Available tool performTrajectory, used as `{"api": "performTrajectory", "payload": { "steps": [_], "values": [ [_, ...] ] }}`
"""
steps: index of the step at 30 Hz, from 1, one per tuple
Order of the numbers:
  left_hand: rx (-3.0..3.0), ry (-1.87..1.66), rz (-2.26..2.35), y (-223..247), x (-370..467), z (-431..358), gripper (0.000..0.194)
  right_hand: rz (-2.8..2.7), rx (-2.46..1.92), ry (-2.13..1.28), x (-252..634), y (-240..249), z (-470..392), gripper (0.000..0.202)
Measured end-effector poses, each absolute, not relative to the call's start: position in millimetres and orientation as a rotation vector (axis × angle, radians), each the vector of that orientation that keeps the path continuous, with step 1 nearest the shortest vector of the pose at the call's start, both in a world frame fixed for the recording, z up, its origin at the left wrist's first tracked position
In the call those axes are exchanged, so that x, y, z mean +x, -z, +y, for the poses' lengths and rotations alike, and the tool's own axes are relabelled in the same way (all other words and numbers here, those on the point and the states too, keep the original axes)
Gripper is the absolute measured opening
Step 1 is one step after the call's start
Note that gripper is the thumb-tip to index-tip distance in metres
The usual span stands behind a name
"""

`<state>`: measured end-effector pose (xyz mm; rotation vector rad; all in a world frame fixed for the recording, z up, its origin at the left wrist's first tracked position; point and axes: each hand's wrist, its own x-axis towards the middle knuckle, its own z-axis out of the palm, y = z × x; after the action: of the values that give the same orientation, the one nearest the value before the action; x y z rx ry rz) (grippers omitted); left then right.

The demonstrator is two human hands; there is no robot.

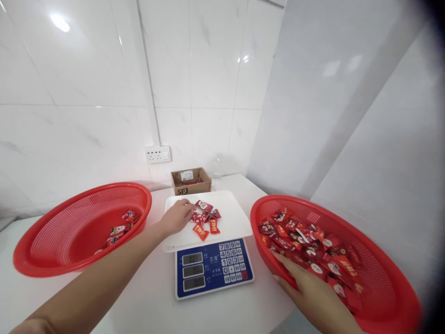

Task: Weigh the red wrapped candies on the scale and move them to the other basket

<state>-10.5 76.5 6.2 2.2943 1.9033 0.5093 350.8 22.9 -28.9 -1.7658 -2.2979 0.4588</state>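
Observation:
Over the white weighing tray (229, 222) of a digital scale (214, 267), my left hand (180, 215) has its fingers bent down and drawn together. Its fingertips meet the left edge of a small group of red wrapped candies (204, 205); whether one is pinched between them is hidden. Two orange-red packets (200, 231) lie at the front of that group. On the right, my right hand (295, 276) grips the near left rim of a red plastic basket (389, 273), thumb outside it. Many red wrapped candies (316, 253) fill the bottom of this basket.
To the left stands a second red basket (81, 241) with several packets (118, 230) at its right side. Behind the scale are an open cardboard box (193, 187) and a clear plastic container (217, 166). A wall socket (158, 154) sits above the white table (139, 306).

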Motion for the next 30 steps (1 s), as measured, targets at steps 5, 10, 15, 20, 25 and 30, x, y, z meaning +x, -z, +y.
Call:
{"api": "performTrajectory", "payload": {
  "steps": [5, 10, 15, 20, 25, 30],
  "values": [
    [2.379, -0.462, 1.733, -8.7, 3.6, 74.3, 0.024, -2.29, -1.793, -0.425, 352.0, 31.4, 23.8, 0.05],
    [2.358, -0.499, 1.78, -10.6, 5.6, 82.4, 0.026, -2.306, -1.816, -0.43, 352.0, 32.4, 23.9, 0.051],
    [2.306, -0.411, 1.835, -3.7, 18.6, 98.6, 0.056, -2.285, -1.781, -0.434, 352.6, 34.8, 25.2, 0.05],
    [2.295, -0.193, 1.716, 4.4, 32.0, 107.0, 0.076, -2.294, -1.814, -0.426, 353.0, 34.0, 23.7, 0.051],
    [2.273, -0.097, 1.678, 0.9, 28.3, 104.2, 0.077, -2.284, -1.82, -0.384, 350.8, 31.2, 22.1, 0.049],
    [2.279, -0.05, 1.628, -11.9, 14.2, 96.3, 0.082, -2.305, -1.835, -0.425, 350.3, 30.4, 23.0, 0.051]
  ]
}}
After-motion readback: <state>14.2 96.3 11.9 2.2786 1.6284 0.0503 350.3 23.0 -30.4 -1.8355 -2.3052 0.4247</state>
